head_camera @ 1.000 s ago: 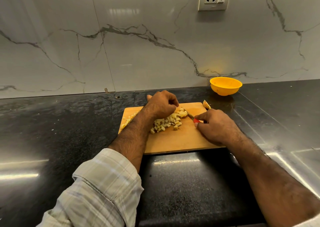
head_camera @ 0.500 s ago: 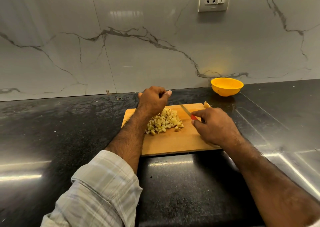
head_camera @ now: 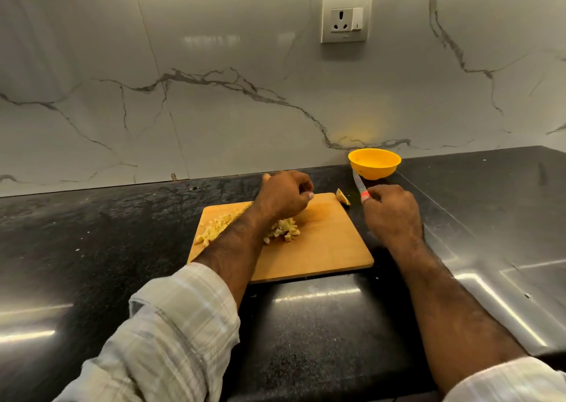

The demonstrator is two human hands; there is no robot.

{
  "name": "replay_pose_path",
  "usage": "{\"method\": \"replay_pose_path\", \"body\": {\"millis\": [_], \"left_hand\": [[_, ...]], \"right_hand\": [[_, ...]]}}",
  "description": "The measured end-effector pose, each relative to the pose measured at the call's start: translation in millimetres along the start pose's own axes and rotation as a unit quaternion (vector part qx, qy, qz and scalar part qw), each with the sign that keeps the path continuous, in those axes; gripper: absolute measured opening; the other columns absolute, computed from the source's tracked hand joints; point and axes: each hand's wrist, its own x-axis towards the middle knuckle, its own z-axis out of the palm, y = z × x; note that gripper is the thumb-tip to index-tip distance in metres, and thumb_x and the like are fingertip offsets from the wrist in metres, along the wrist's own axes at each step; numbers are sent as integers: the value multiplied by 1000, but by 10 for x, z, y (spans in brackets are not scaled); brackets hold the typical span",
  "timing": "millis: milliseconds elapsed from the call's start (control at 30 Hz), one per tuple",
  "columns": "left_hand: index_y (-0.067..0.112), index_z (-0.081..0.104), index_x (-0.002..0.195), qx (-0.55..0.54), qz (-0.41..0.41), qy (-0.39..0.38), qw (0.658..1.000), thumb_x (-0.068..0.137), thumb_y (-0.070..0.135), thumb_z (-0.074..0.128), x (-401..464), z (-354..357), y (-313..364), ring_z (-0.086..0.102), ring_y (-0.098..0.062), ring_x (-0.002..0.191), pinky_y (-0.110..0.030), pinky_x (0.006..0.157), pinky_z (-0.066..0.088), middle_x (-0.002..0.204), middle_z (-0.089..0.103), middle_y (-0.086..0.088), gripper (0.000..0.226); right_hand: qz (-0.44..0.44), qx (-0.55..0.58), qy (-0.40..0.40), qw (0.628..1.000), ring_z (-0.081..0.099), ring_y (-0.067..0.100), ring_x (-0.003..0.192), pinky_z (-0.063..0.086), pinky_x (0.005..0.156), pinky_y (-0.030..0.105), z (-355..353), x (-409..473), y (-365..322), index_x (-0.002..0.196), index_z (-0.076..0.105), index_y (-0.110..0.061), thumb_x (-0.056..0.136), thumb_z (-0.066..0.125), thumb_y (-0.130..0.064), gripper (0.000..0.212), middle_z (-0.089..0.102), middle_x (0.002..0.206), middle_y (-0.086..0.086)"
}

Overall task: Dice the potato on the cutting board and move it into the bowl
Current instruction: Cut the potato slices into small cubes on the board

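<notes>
Your dicing looks nearly done: the diced potato (head_camera: 283,230) lies heaped on the cutting board (head_camera: 321,248), mostly toward its left edge, with one uncut wedge (head_camera: 343,197) at the far right corner. Your left hand (head_camera: 283,195) hovers curled above the heap; whether its fingers pinch anything I cannot tell. Your right hand (head_camera: 392,215) grips the knife (head_camera: 359,185), blade raised toward the bowl (head_camera: 374,163). Next, dice that wedge or begin the transfer. The bowl sits by the desk's back edge, with open desk right of the board.
</notes>
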Motion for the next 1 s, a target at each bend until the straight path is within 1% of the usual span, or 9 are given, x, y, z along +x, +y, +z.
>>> {"method": "replay_pose_path", "body": {"millis": [167,300,433,533,600,700,800,933,1000], "left_hand": [[35,64,134,5,-20,-92,996,101,32,68,356,221,304,60,-20,125,-55,114,43,132,68,4,33],[45,56,143,45,-26,-152,987,100,37,69,554,374,375,49,-22,140,-59,118,31,147,59,4,46],[43,68,125,45,-19,-152,987,98,43,71,639,458,314,52,-18,132,-56,110,25,132,65,10,27],[39,72,106,24,13,-139,990,94,40,76,649,480,302,56,-13,122,-51,104,25,116,66,16,13],[37,72,101,-9,24,-149,988,91,36,79,635,477,319,57,-12,123,-53,103,21,115,67,17,12],[37,68,103,-16,34,-172,984,89,41,81,602,491,377,56,-13,123,-55,108,20,117,68,15,19],[37,68,109,-14,36,-160,986,86,44,83,585,531,443,56,-13,121,-53,107,24,117,68,16,29],[37,70,119,-59,18,-162,985,84,33,87,582,558,517,57,-12,120,-55,107,21,120,69,16,39],[38,70,120,-70,9,-177,982,86,29,85,580,560,548,56,-15,124,-59,109,16,122,69,15,38]], "right_hand": [[27,-20,-15,999,66,33,84,48,67,35,104,-14,44,89,75,-17,93,54,-38,30,71,88,8],[39,-28,-3,999,65,32,82,47,65,34,145,7,70,94,74,-17,92,52,-39,32,70,89,8],[34,-39,17,999,63,26,78,47,62,33,148,26,70,95,73,-19,93,53,-39,29,67,86,5],[31,-42,18,998,64,25,78,51,62,33,159,39,75,97,74,-19,93,54,-39,29,68,86,4],[32,-39,27,998,64,25,79,54,63,35,163,44,80,100,74,-19,92,53,-40,31,69,87,5],[41,-38,42,998,63,24,81,48,61,32,141,41,92,106,75,-17,94,56,-39,31,70,93,7],[50,-43,49,997,60,22,81,42,59,30,109,38,99,109,74,-15,95,58,-37,30,71,97,8],[60,-30,51,996,65,25,82,53,60,33,86,31,96,106,74,-16,91,57,-41,34,69,93,7],[69,-27,53,996,65,25,81,51,59,32,77,35,98,106,74,-16,91,58,-42,34,69,92,7]]}}
